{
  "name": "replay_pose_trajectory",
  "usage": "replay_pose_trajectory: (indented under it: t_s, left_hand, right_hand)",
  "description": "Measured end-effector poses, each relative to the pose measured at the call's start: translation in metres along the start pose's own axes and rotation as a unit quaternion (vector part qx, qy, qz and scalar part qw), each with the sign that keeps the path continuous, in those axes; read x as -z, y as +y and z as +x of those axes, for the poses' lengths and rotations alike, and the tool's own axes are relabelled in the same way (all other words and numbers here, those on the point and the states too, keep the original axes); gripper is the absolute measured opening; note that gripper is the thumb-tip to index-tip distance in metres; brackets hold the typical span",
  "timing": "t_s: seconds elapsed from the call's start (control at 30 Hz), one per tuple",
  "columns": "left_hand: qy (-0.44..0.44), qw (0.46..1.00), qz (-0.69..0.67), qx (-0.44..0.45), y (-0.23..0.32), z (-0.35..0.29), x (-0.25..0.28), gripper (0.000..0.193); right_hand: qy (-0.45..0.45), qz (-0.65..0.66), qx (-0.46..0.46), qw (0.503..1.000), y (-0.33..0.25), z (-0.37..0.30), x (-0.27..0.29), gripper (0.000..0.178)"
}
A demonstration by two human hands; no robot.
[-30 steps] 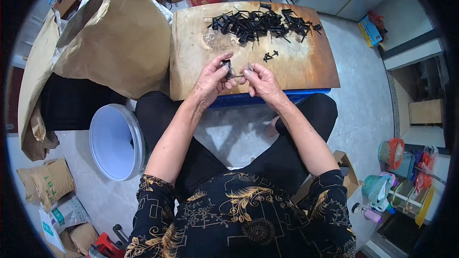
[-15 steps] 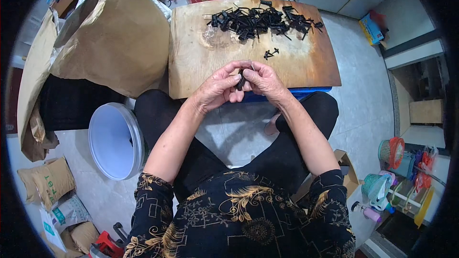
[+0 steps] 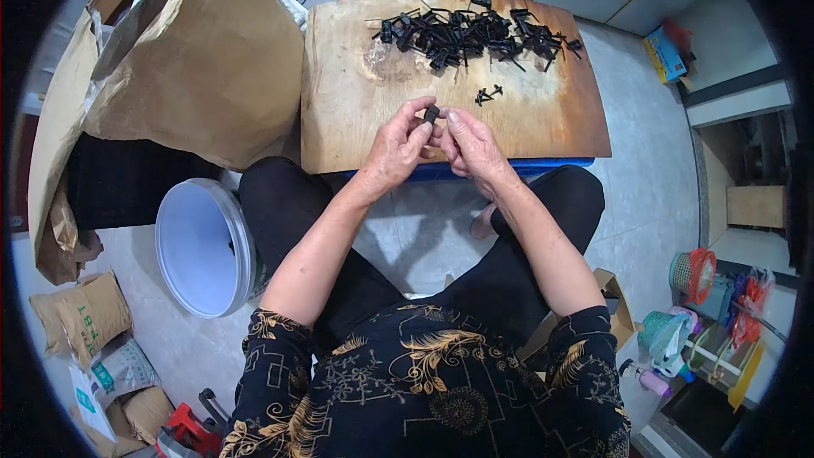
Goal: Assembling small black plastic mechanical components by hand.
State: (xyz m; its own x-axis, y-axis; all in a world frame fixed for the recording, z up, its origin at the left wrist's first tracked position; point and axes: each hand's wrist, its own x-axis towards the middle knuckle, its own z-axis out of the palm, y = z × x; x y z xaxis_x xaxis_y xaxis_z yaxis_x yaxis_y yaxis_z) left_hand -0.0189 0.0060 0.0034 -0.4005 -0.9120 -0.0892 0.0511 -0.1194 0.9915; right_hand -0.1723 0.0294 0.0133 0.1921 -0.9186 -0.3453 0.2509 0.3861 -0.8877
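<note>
Seen from above, both hands meet over the near edge of a wooden board (image 3: 356,119) resting across the person's lap. Left hand (image 3: 397,148) and right hand (image 3: 469,144) are curled toward each other, fingertips pinched narrowly around one small black part (image 3: 432,113), which shows only as a dark tip rising between the left thumb and the right fingertips; its lower portion is covered by the fingers, and its exact shape cannot be made out. Whether each hand grips the part or one merely steadies it cannot be told. Well beyond the hands, along the far edge of the board, lies a pile of similar black parts (image 3: 475,34), too tangled and small to separate individually; a few loose pieces (image 3: 486,95) lie between the pile and the hands. Left of the board stand a large brown paper sack (image 3: 195,59) and a white bucket (image 3: 203,246), its base hidden by the person's leg.
</note>
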Motion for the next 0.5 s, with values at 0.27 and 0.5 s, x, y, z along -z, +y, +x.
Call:
replay_pose_trajectory:
  t_s: [0.27, 0.5]
  left_hand:
    - [-0.004, 1.000, -0.004, 0.000, -0.0051, 0.0037, 0.0009, 0.034]
    - [0.009, 0.999, 0.023, -0.034, -0.0066, 0.0073, -0.0019, 0.032]
  right_hand:
    - [-0.022, 0.012, -0.020, 0.999, -0.0003, -0.0011, -0.0080, 0.030]
    - [-0.023, 0.047, -0.040, 0.998, 0.0017, 0.0044, -0.0065, 0.028]
